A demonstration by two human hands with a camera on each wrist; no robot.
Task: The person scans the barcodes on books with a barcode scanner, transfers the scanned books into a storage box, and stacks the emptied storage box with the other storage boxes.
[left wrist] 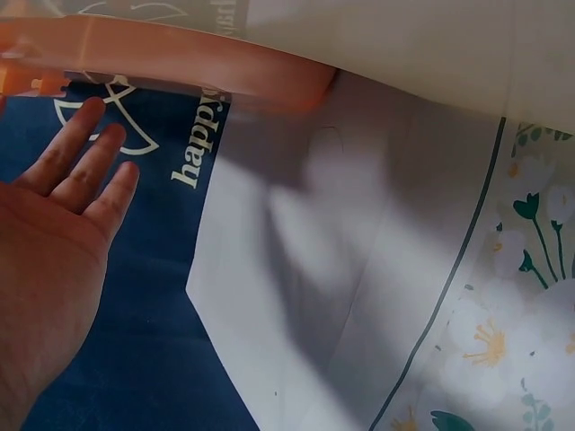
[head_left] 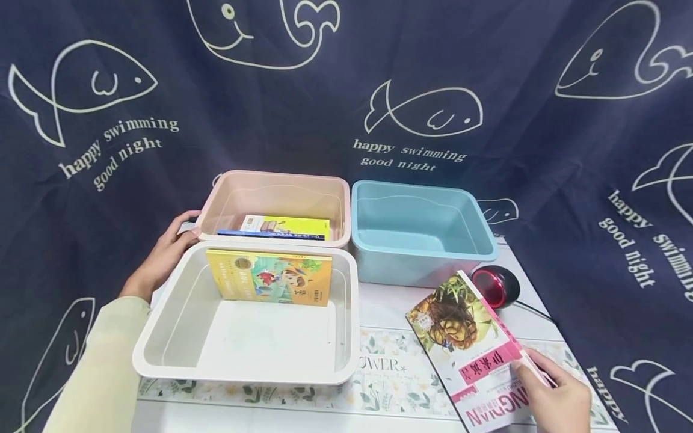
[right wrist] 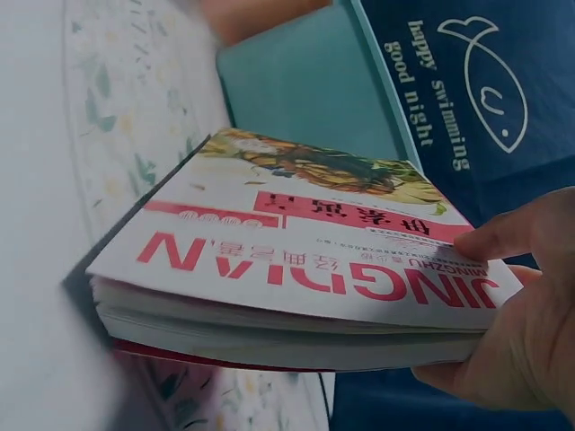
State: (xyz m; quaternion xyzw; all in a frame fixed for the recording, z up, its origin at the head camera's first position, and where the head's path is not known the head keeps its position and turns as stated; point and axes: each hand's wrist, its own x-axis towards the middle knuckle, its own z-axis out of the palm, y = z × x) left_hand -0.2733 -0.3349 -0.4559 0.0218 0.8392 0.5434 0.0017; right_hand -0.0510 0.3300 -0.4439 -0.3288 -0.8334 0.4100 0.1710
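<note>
My right hand [head_left: 560, 388] grips a thick paperback book [head_left: 476, 361] by its spine side, thumb on the cover. The cover has a brown-and-green picture, pink bands and large pink letters; in the right wrist view its page edges [right wrist: 296, 337] show. The book is tilted above the table, right of the white bin [head_left: 352, 313]. At the left side of the pink bin [head_left: 349, 210], my left hand [head_left: 165, 258] touches the rim. Three of its fingers [left wrist: 85, 171] are stretched out in the left wrist view; the other fingertips are hidden there.
A yellow picture book [head_left: 271, 279] leans on the back wall inside the white bin. Several books [head_left: 292, 225] stand in the pink bin. Right of that is a blue bin [head_left: 417, 264], with a black round device [head_left: 495, 285] and its cable beside it.
</note>
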